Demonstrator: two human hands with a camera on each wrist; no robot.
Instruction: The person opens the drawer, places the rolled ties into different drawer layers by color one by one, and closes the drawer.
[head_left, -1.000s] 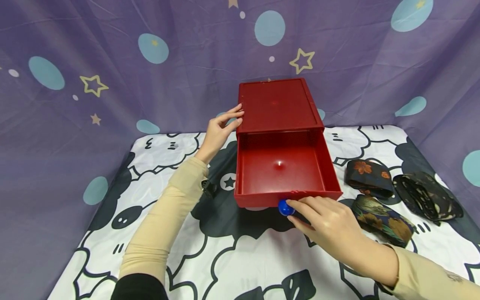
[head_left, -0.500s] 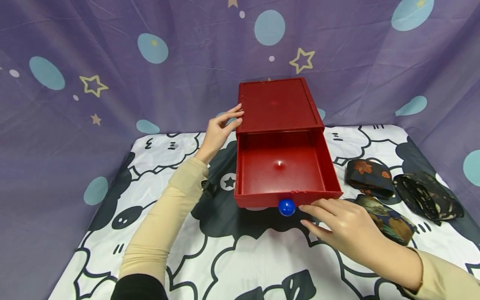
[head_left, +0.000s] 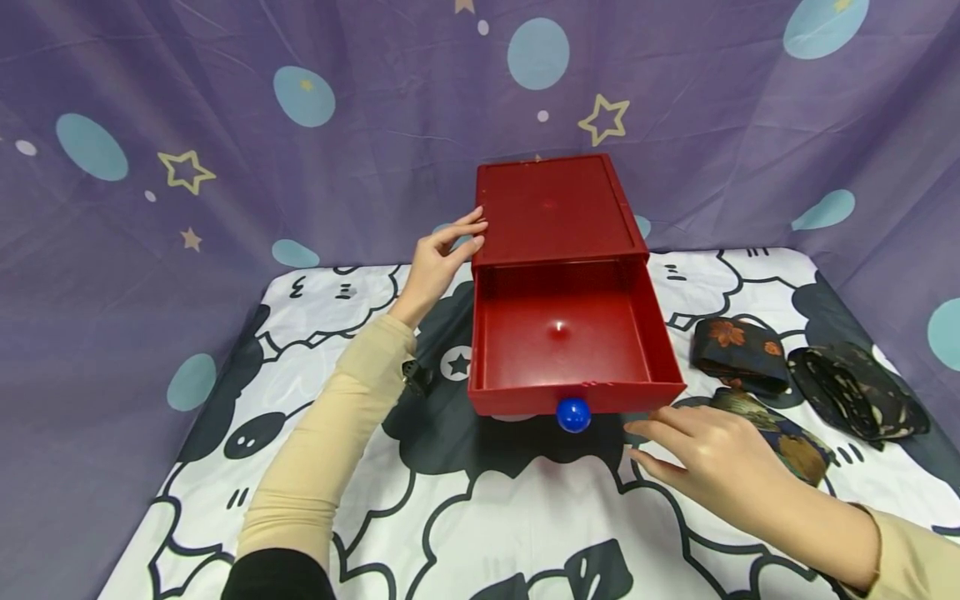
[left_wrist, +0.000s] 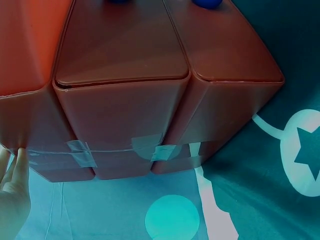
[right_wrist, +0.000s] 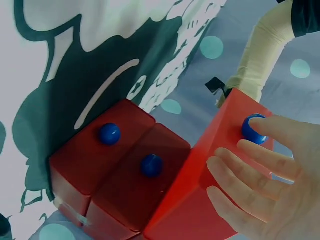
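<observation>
Right hand (head_left: 708, 458) has moved off the blue knob (head_left: 573, 415) toward 4 o'clock, relaxed, holding nothing. Left hand (head_left: 438, 262) touches the cabinet (head_left: 558, 208) at 9 o'clock. Pulling the drawer (head_left: 525, 401) out, 6 o'clock, looks done; 3 folded cloths (head_left: 737, 356) still lie outside, 3 o'clock.

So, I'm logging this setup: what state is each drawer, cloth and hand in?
Top drawer: pulled open
Middle drawer: shut
Bottom drawer: shut
Orange-flowered cloth: folded
Brown-flowered cloth: folded, partly hidden
Black patterned cloth: folded
Left hand: touching the red cabinet
Right hand: relaxed, holding nothing
</observation>
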